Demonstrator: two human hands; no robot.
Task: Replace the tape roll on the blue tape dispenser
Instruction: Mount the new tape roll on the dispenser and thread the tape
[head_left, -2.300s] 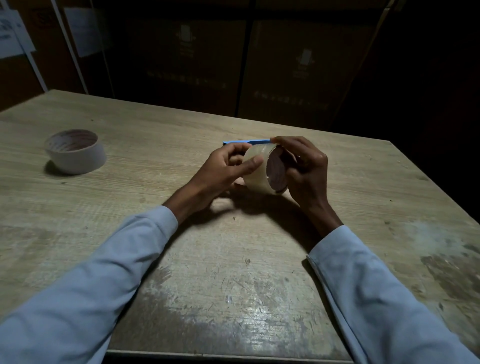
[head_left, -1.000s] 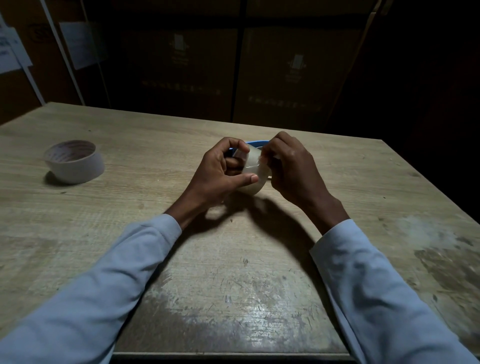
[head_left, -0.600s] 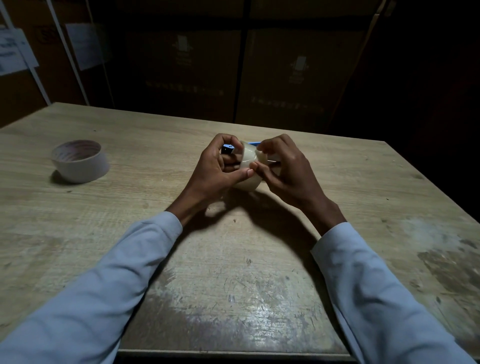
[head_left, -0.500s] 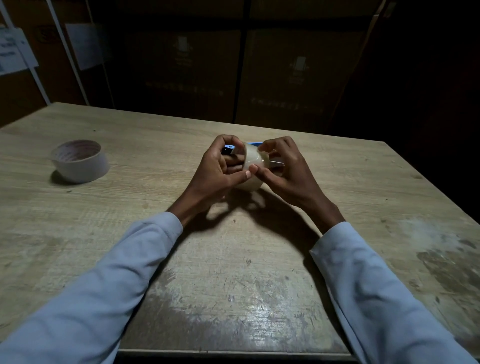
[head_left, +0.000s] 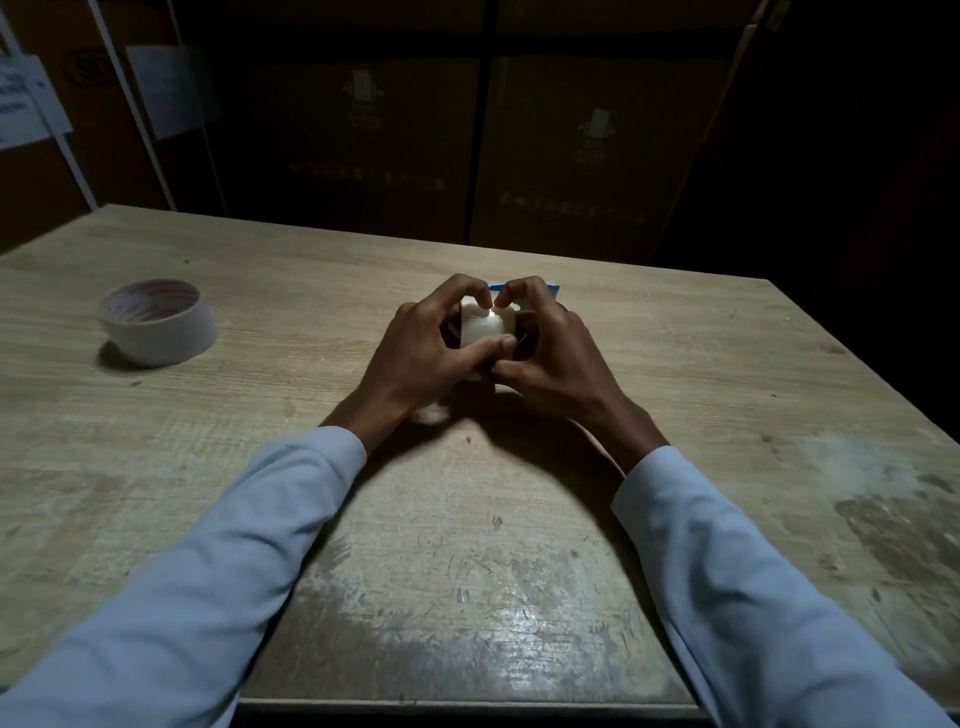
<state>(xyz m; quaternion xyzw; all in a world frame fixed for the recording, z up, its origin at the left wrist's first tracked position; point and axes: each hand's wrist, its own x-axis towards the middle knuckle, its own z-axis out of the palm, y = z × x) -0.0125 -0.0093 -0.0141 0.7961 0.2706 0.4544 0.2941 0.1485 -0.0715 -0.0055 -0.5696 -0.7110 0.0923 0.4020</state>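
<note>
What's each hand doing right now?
Left hand: fingers curled round the tape roll, holding it.
Right hand: fingers curled on the same roll, blue dispenser just behind.

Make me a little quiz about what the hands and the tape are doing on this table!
1. True or false: the left hand and the right hand both grip the pale tape roll.
2. Where is the other tape roll? A) on the table, far left B) stacked on the hands C) on the floor
3. Fill in: the bit of dispenser peeking out behind the fingers is coloured ____.

Key: 1 true; 2 A; 3 blue.
</note>
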